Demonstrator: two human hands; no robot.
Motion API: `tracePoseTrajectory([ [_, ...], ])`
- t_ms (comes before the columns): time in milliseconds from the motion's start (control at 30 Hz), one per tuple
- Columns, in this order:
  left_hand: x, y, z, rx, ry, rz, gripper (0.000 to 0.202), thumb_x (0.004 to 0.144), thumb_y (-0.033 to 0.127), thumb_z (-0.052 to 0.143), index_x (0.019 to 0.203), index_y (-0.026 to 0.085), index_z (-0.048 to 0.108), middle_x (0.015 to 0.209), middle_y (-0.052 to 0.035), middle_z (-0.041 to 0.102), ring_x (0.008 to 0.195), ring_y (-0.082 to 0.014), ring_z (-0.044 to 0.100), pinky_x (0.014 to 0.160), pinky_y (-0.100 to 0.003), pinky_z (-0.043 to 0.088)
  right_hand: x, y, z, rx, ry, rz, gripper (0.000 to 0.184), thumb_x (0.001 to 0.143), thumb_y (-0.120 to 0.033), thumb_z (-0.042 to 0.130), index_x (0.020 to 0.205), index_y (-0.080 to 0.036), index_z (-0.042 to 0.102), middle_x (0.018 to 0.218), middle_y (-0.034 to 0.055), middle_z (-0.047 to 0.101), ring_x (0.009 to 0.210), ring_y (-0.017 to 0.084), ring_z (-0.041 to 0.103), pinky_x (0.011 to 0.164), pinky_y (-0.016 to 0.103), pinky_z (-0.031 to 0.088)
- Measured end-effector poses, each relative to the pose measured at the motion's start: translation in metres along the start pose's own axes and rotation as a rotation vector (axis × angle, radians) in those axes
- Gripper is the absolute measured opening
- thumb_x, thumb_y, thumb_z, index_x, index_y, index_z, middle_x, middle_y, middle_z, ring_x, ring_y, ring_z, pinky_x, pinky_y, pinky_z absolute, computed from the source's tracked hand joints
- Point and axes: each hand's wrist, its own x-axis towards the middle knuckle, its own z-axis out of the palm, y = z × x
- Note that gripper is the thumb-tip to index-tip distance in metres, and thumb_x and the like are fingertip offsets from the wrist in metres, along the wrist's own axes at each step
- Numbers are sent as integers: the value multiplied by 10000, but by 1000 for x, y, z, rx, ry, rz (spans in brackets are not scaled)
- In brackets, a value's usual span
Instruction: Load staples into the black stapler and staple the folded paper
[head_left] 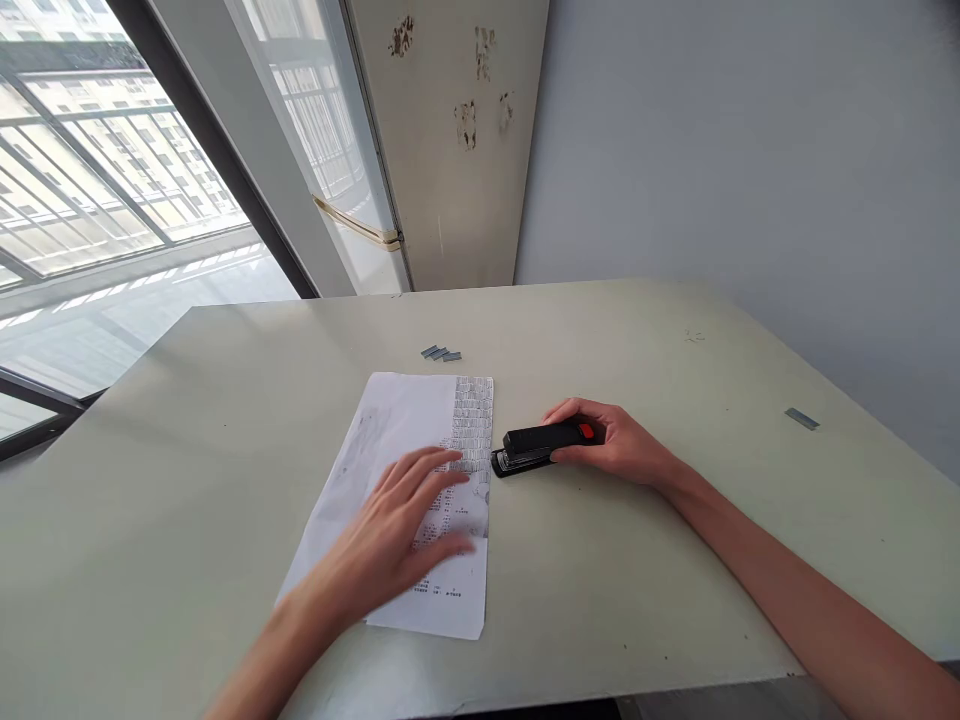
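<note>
A black stapler (536, 446) with a red spot near its rear lies on the table, its front end pointing left. My right hand (611, 440) is closed around its rear end. Just left of the stapler's nose is a stack of white paper (405, 400), with printed text and a dense band of small marks along its right side. Over the paper, my left hand (405, 520) is spread with its fingers apart and holds nothing. Whether its fingertips touch the sheet, I cannot tell.
Several grey staple strips (441, 353) lie beyond the paper. Another staple strip (802, 418) is at the far right, and loose staples (694, 336) lie toward the back of the pale table (187, 450). A fridge (457, 200) and a wall (712, 150) stand behind.
</note>
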Motion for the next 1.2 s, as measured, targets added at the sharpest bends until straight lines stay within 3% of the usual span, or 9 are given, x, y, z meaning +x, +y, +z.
tracePoseTrajectory([
  [100,-43,10,5,79,-23,22,1089,770,802,700,1651,323,274,1703,-135,304,1550,-427,294,1149,-603,444,-1,-2,0,13,-7,1,378,758,-524,853,1003,-276,706,1177,57,715,988,261,657,869,415,540],
  [200,-76,15,16,178,-23,12,1311,664,890,694,1693,312,125,1703,-153,267,1540,-467,297,1147,-658,426,-2,-2,0,15,6,4,388,742,-530,863,991,-273,714,1184,63,716,989,263,660,882,428,542],
  [433,-115,21,31,364,56,27,986,893,726,619,1683,296,213,1665,-95,366,1512,-402,389,1146,-559,481,-5,-4,1,40,9,12,399,721,-526,882,980,-271,719,1199,56,717,984,246,657,875,400,537],
  [533,-122,27,31,295,98,-24,715,1037,531,466,1679,342,213,1639,-34,425,1495,-352,435,1154,-513,485,-4,-4,1,50,2,11,399,722,-519,886,978,-265,714,1213,62,708,996,246,654,883,400,535],
  [600,-123,31,32,245,150,-62,641,1056,352,381,1674,371,213,1629,-1,445,1485,-321,458,1165,-495,477,-4,-5,1,47,3,17,399,720,-522,886,972,-262,715,1219,64,706,1001,249,654,891,403,534],
  [733,-117,34,34,202,209,-90,717,999,163,376,1658,416,246,1634,28,440,1486,-298,460,1185,-496,457,-5,-7,0,26,-16,23,407,722,-533,876,987,-260,731,1207,68,706,986,253,654,868,402,537],
  [933,-102,42,40,107,261,-167,726,1017,119,369,1660,425,223,1647,39,422,1490,-264,456,1202,-454,445,-7,-5,0,-2,-49,17,367,749,-501,861,999,-265,731,1183,55,700,993,247,643,860,381,524],
  [1200,-85,50,63,227,196,-8,849,884,44,388,1681,281,220,1706,-49,298,1568,-342,282,1195,-558,431,-7,-6,0,-8,-61,16,348,751,-480,864,990,-265,731,1162,52,699,958,238,638,838,378,520],
])
